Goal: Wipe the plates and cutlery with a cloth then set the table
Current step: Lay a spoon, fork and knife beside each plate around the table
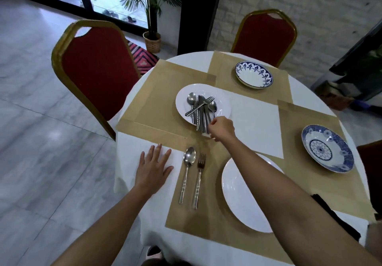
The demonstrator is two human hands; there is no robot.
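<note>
Take the round table [165,210] as a clock face with you standing at 6. A red chair [95,73] stands outside the rim at about 9 to 10 o'clock.

Your left hand [153,170] lies flat at about 8 o'clock, palm down on the white cloth with the fingers straight and spread. It holds nothing.

Just to its right, on the brown placemat [206,218] in front of you, a spoon [189,168] and a fork [199,179] lie side by side. Their heads point toward 12 and they do not touch each other.

Beyond them, toward 11 o'clock, a white plate [224,100] carries the cutlery pile [201,110]: spoons, a fork and knives crossed over one another.

Your right hand [222,129] is at that plate's 5 o'clock rim, with its fingers curled in on the handle ends of the pile. You cannot tell which piece it pinches.

A second white plate [237,193] sits on your placemat at 6 o'clock, partly under your right forearm.

A blue-rimmed plate [253,75] sits at 12 to 1 o'clock, before a second red chair [266,36]. A blue-patterned plate [327,149] sits at 3 o'clock.
</note>
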